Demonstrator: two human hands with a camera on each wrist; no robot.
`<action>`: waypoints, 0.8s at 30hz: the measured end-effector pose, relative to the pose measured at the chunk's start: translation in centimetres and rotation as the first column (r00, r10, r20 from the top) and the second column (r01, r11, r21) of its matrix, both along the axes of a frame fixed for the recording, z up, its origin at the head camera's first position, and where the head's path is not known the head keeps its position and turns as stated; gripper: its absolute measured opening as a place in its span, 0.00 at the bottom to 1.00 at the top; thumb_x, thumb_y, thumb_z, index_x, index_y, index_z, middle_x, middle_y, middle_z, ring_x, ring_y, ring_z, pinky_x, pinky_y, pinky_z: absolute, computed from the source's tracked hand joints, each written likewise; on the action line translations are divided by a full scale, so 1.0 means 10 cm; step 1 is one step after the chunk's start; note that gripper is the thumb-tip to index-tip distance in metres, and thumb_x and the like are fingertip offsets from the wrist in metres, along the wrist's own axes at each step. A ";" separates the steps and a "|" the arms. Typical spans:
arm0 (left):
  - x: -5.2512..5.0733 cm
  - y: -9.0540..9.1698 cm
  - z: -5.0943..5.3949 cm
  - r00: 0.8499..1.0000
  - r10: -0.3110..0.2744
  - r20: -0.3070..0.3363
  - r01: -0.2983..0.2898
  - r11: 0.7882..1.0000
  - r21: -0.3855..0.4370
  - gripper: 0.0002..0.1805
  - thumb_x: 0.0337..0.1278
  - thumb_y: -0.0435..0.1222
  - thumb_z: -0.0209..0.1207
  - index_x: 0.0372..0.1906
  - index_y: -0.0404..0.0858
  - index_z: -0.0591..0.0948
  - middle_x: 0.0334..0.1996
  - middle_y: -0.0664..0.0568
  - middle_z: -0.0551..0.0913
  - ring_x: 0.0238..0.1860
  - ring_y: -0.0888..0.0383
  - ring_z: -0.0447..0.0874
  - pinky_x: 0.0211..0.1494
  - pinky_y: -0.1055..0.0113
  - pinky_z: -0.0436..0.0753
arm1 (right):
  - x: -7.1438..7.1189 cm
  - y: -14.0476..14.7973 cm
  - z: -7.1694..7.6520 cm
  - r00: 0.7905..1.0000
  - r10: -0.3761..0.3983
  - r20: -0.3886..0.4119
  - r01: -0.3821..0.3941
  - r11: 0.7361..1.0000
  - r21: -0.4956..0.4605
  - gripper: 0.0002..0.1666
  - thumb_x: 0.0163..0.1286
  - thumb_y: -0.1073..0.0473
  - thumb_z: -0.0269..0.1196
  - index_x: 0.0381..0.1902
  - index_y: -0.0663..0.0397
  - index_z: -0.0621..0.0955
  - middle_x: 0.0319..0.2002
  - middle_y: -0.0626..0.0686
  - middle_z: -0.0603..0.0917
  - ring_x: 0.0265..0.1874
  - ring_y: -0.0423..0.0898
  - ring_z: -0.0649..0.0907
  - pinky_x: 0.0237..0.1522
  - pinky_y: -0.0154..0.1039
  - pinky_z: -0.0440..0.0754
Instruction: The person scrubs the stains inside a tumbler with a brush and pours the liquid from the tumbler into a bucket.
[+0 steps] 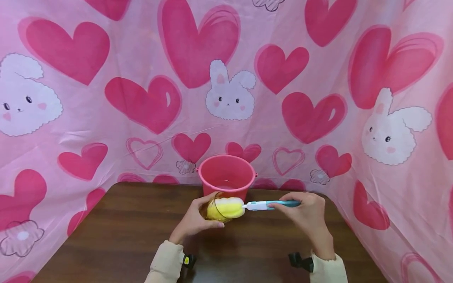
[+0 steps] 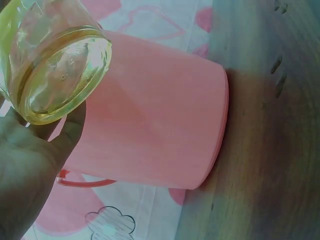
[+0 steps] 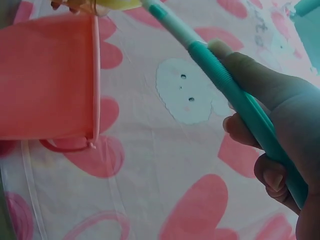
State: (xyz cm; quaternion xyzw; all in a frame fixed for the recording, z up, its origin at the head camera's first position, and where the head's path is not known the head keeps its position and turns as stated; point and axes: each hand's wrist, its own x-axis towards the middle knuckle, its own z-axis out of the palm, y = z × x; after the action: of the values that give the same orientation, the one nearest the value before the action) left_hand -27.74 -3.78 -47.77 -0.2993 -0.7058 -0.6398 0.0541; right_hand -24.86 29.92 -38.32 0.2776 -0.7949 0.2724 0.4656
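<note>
My left hand (image 1: 195, 219) grips an amber see-through glass (image 2: 65, 75), tipped on its side with its mouth toward the right. In my right hand (image 1: 308, 212) is a cup brush, held by its teal and white handle (image 3: 225, 80) with thumb and fingers curled round it. The brush's yellow and white sponge head (image 1: 228, 208) sits partly inside the glass, its near end sticking out of the mouth. Both hands are in front of a pink bucket (image 1: 226, 157), above the table. In the right wrist view the sponge shows only at the top edge.
The bucket stands at the back of a dark brown wooden table (image 1: 141, 228), with what looks like water inside. Its handle (image 2: 87, 183) hangs down at the side. Behind the table and at both sides hangs a pink cloth (image 1: 141, 51) with hearts and rabbits.
</note>
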 end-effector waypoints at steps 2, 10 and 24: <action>0.00 -0.01 0.01 1.000 0.020 -0.005 -0.020 1.000 -0.006 0.46 0.45 0.38 0.78 0.73 0.50 0.72 0.63 0.53 0.80 0.60 0.51 0.77 0.62 0.63 0.82 | -0.01 0.03 0.00 1.000 -0.015 0.015 0.015 0.999 -0.050 0.20 0.27 0.55 0.90 0.20 0.45 0.90 0.18 0.42 0.87 0.15 0.30 0.78 0.21 0.22 0.71; 0.02 -0.03 0.03 0.999 0.028 -0.017 -0.028 0.999 -0.019 0.45 0.45 0.38 0.78 0.72 0.56 0.73 0.62 0.56 0.81 0.60 0.51 0.76 0.62 0.62 0.82 | -0.04 0.05 -0.04 0.999 0.018 0.048 -0.011 0.992 -0.128 0.19 0.30 0.59 0.89 0.21 0.45 0.90 0.19 0.42 0.87 0.16 0.28 0.78 0.21 0.21 0.73; 0.01 0.00 0.05 0.999 -0.033 -0.037 0.034 0.999 0.028 0.46 0.46 0.36 0.77 0.74 0.48 0.72 0.64 0.52 0.80 0.62 0.50 0.75 0.64 0.61 0.81 | 0.03 -0.11 0.00 0.998 -0.061 0.001 0.061 0.998 -0.023 0.18 0.30 0.51 0.89 0.18 0.42 0.89 0.17 0.39 0.86 0.13 0.30 0.75 0.20 0.24 0.67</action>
State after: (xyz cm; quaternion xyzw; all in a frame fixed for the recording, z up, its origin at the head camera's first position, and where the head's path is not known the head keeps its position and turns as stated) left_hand -27.66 -3.74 -47.29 -0.3221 -0.6904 -0.6449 0.0607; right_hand -24.51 28.77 -38.34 0.2478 -0.7998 0.2674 0.4769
